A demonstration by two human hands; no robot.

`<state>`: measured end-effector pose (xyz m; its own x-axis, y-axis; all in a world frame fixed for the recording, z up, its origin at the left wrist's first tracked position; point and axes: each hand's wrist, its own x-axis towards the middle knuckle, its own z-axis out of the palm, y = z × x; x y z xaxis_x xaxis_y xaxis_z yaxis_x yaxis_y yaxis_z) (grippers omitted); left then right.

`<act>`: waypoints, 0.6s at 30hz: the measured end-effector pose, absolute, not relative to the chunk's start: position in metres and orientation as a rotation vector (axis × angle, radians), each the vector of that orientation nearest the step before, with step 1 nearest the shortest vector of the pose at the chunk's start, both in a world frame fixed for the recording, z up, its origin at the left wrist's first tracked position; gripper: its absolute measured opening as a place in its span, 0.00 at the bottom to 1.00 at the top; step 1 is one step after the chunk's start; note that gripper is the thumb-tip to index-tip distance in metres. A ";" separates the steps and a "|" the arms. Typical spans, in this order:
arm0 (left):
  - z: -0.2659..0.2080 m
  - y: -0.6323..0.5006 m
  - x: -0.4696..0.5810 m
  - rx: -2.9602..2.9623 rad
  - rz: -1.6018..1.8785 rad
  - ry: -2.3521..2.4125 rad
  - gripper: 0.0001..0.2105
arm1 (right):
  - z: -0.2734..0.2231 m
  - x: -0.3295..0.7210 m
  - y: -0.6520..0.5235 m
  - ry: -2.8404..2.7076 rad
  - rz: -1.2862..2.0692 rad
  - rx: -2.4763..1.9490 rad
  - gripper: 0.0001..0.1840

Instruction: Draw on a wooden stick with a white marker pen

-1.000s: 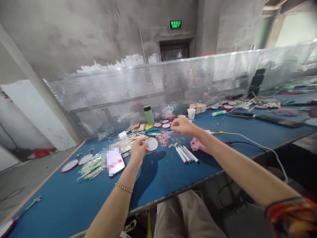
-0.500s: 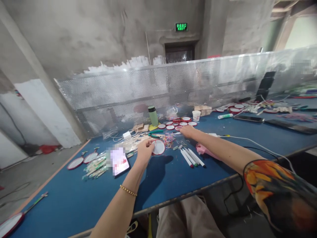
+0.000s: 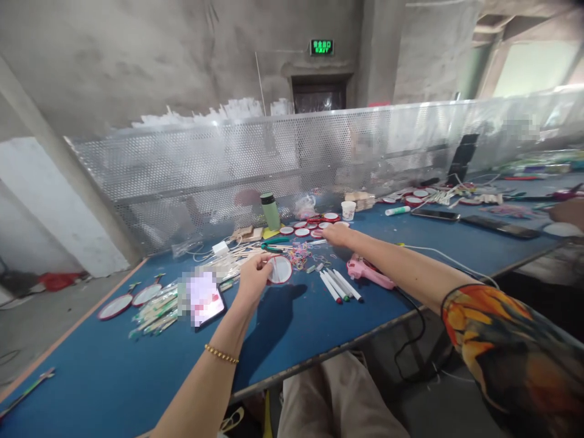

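Note:
My left hand [image 3: 255, 272] is closed on the edge of a small round white disc with a red rim [image 3: 280, 269], held just above the blue table. My right hand [image 3: 336, 235] reaches forward to a group of similar red-rimmed discs [image 3: 302, 232]. Its fingers look drawn together at the near side of that group, and what they hold, if anything, is hidden. Between the hands lies a heap of colourful rubber bands [image 3: 301, 254]. Several white marker pens [image 3: 338, 286] and a pink glue gun [image 3: 368, 272] lie nearer, below my right forearm.
A lit phone [image 3: 205, 298] lies left of my left hand, beside bagged sticks [image 3: 157, 310]. Green-handled pliers [image 3: 274, 244], a green bottle [image 3: 270, 212] and a paper cup [image 3: 348, 210] stand or lie farther back. A perforated metal screen [image 3: 219, 170] borders the table [image 3: 292, 328]. Another person's hand [image 3: 568, 213] shows far right.
The view has turned slightly right, so everything sits farther left. Both hands stay nearly in place over the table, the left still holding the disc. Another person's hand now shows at the right edge.

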<state>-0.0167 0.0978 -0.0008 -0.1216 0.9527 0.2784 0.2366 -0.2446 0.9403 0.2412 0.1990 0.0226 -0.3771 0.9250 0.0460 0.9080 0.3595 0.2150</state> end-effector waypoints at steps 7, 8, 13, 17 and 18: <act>0.004 0.096 -0.018 1.509 1.421 1.356 0.07 | 0.020 0.236 0.187 2.476 0.227 1.761 0.16; 0.005 0.096 -0.017 1.513 1.421 1.355 0.07 | 0.019 0.235 0.184 2.461 0.210 1.763 0.17; 0.004 0.093 -0.015 1.482 1.425 1.356 0.07 | 0.009 0.226 0.172 2.432 0.186 1.766 0.16; 0.000 0.095 -0.015 1.492 1.425 1.351 0.08 | 0.004 0.225 0.176 2.446 0.157 1.826 0.16; 0.000 0.095 -0.016 1.499 1.423 1.353 0.08 | 0.003 0.225 0.179 2.460 0.143 1.849 0.16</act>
<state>-0.0155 0.0952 -0.0002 -0.1264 0.9510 0.2822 0.2340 -0.2478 0.9401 0.2254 0.1786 0.0033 -0.2781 0.9605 0.0072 0.9549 0.2756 0.1108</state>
